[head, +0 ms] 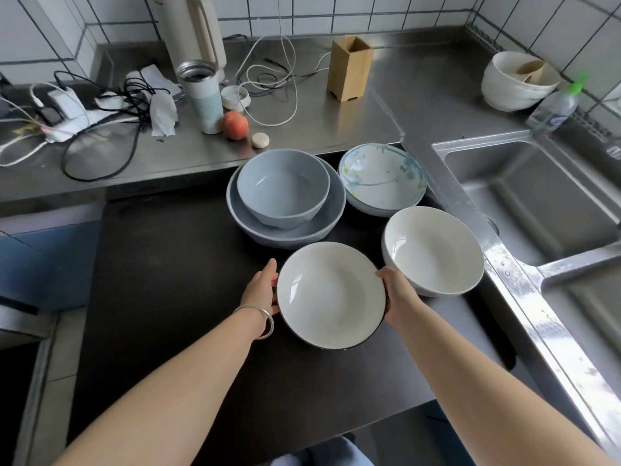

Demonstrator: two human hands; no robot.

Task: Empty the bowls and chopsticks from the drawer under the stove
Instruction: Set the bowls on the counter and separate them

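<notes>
Bowls are the matter here: nearest, a white bowl with a dark rim [331, 295] is grasped on either side, the left hand [261, 295] and right hand [396, 295] each with a grip clasping its rim, above the dark bench [161, 280]. Just beyond sit a plain white bowl [433, 250], a small grey bowl [283, 183] nested in a wide grey bowl [285, 213], and a floral bowl [382, 179] toward the bench's far right corner. Several bowls seem already out; no chopsticks or drawer are visible, so the remainder is unclear.
</notes>
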